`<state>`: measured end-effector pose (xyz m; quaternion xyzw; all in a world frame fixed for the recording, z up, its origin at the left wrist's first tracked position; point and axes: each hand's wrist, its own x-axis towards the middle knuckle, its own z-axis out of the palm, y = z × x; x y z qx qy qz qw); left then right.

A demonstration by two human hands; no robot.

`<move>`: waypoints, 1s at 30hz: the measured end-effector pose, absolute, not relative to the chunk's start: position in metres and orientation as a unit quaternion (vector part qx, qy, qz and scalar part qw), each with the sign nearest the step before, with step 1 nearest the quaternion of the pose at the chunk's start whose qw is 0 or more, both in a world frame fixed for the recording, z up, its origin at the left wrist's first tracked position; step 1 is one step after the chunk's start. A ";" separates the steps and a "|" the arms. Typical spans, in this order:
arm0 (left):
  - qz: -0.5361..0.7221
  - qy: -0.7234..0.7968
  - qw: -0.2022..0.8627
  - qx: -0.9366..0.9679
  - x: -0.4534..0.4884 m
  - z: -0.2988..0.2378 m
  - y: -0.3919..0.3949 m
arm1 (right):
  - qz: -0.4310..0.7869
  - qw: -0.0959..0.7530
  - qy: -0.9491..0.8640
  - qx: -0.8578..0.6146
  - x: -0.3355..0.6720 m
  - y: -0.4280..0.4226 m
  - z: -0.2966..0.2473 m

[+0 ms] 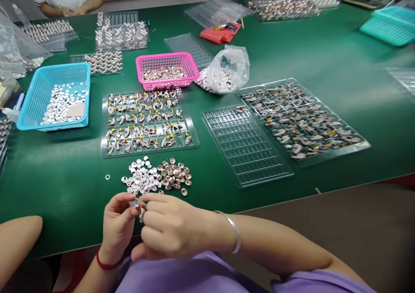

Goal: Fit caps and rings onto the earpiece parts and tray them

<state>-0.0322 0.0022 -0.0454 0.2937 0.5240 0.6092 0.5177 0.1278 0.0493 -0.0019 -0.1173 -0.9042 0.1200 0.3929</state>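
My left hand [118, 224] pinches a small round metal part [134, 203] between thumb and fingers at the table's near edge. My right hand [171, 226], fingers curled, presses its fingertips against the same part from the right. Just beyond both hands lie two small heaps: white discs [141, 178] and copper-coloured rings [175, 174]. One stray ring [107, 177] lies to the left. A clear tray [145, 120] filled with several small curved parts sits behind the heaps.
A blue basket [53, 96] of white discs stands at left, a pink basket [167, 70] of rings behind the tray, beside a plastic bag [225, 70]. Right of centre: a nearly bare clear tray [246, 144] and a filled one [301, 118]. Other people sit across the green table [324, 55].
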 end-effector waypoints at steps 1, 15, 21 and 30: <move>0.607 0.520 0.513 0.313 -0.032 -0.045 0.002 | 0.166 0.412 -0.880 -0.168 0.130 0.048 -0.004; 0.562 0.523 0.325 0.552 -0.033 -0.047 -0.003 | 0.684 0.349 -0.526 -0.365 0.133 0.037 -0.027; 0.470 0.486 0.277 0.683 -0.032 -0.019 0.004 | 0.841 0.289 -0.367 -0.274 0.145 0.039 -0.040; 0.441 0.475 0.300 0.700 -0.006 0.001 0.013 | 0.901 0.326 -0.211 -0.193 0.146 0.026 -0.065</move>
